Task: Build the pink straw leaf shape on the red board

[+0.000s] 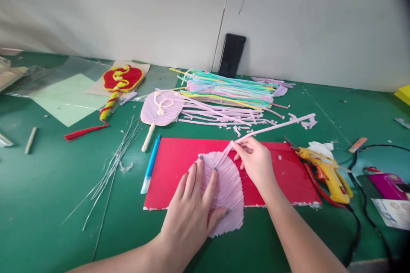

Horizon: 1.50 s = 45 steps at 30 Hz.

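Observation:
A lilac fan-shaped panel of side-by-side pipe cleaners (229, 196) lies over a red board (285, 179). My left hand (192, 204) rests flat on the panel with its fingers spread, pressing it down. Between the thumb and fingertips of my right hand (254, 160) is a lilac pipe cleaner (275, 127). One end of that strip reaches onto the panel's upper edge, while its long free end points up to the right. Behind the board lies a finished-looking lilac fan (163, 113) with a cream twisted handle.
Bundled coloured pipe cleaners (230, 87) lie at the back, below a leaning phone (232, 55). At right are a yellow glue gun (326, 172) and its black cord. To the left are thin wires (117, 158), a blue pen (151, 164) and a red-and-yellow fan (123, 79).

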Available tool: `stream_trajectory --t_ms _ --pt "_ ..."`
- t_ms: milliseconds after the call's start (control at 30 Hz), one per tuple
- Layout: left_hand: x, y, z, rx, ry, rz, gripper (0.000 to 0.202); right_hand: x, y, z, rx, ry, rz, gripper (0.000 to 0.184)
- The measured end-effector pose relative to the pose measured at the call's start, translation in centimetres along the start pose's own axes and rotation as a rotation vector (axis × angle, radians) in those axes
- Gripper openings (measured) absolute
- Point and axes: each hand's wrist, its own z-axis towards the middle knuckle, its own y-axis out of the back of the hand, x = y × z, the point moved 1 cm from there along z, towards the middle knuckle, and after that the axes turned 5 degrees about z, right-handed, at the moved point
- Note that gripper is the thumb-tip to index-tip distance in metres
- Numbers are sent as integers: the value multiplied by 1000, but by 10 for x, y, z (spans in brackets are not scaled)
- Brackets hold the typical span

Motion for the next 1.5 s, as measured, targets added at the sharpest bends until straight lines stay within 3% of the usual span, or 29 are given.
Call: stream_trajectory --t_ms 167,400,600,900,1500 --pt "0 -2 -1 7 19 -22 68 -4 -1 2 -24 52 -96 27" --pt "0 -3 -1 -9 39 -64 63 -9 -6 1 -122 305 -267 18" --pt "0 -2 -1 -16 43 -60 63 -12 -1 2 55 387 -208 7" --pt "0 -2 -2 -4 30 -48 62 -8 15 5 357 414 -177 16" --pt "-1 1 1 29 -10 28 70 -11 14 7 343 463 -236 13"
